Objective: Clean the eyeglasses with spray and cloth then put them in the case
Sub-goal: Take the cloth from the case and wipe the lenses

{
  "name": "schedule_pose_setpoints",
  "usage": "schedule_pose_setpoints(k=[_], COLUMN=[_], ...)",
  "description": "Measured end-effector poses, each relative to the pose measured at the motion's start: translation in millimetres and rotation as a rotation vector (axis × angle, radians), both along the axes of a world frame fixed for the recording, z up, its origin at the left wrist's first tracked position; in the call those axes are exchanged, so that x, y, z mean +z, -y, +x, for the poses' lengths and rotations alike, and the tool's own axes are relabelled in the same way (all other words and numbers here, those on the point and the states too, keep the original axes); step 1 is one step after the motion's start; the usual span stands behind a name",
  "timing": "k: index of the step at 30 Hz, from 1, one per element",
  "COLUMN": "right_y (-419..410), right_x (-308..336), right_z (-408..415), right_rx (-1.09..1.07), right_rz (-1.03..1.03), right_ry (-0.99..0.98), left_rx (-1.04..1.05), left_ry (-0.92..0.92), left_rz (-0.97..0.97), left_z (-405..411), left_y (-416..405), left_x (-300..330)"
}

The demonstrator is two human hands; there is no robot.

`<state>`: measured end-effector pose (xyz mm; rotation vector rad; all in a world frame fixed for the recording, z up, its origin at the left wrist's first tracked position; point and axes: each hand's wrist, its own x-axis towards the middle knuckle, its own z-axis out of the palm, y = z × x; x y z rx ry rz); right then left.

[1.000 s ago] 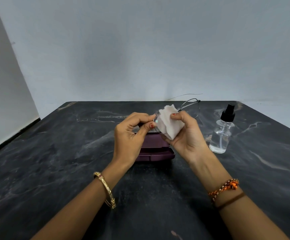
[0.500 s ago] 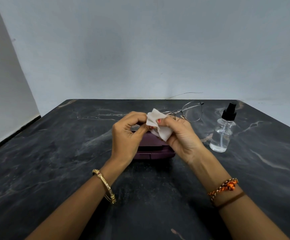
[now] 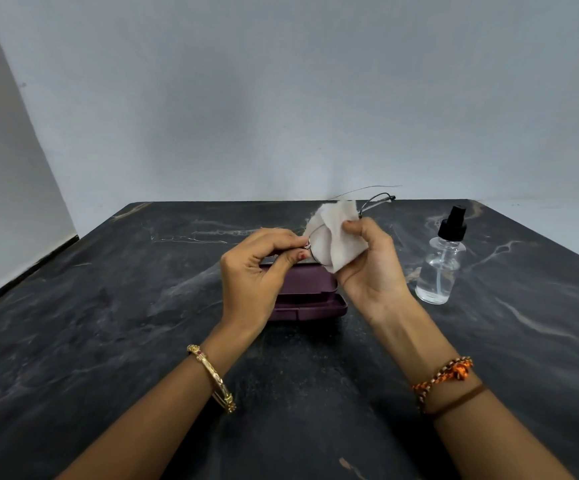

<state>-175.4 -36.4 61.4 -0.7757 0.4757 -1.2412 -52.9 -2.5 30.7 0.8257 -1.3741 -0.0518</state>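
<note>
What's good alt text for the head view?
A person's left hand pinches wire-rim eyeglasses while the right hand wipes a lens with a white cloth, above a maroon case on a dark marble table. A clear spray bottle stands to the right.

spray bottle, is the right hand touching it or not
Apart. The head view shows a strip of dark table between the spray bottle and the right hand, which grips the cloth instead.

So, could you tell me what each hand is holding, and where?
The left hand pinches the eyeglasses at the frame's left end; the right hand grips the cloth round one lens.
</note>
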Motion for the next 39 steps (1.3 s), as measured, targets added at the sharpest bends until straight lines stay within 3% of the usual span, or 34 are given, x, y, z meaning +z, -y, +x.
schedule_pose_setpoints(k=[9, 15, 24, 39], right_y=[-2.3, -0.5, -6.0, 1.4], right_x=[-4.7, -4.7, -4.4, -2.9], right_z=[4.5, 2.8, 6.6, -2.0], right_rx=[0.119, 0.041, 0.028, 0.072], right_rz=[-0.084, -0.111, 0.144, -0.175], right_ry=[-0.062, -0.173, 0.164, -0.305], left_rx=[-0.002, 0.051, 0.007, 0.03], left_ry=[-0.037, -0.072, -0.035, -0.085], left_rz=[0.017, -0.054, -0.058, -0.024], left_z=[1.6, 0.0, -3.7, 6.3], left_y=[0.5, 2.4, 1.2, 3.7], left_x=[-1.2, 2.2, -2.8, 4.0])
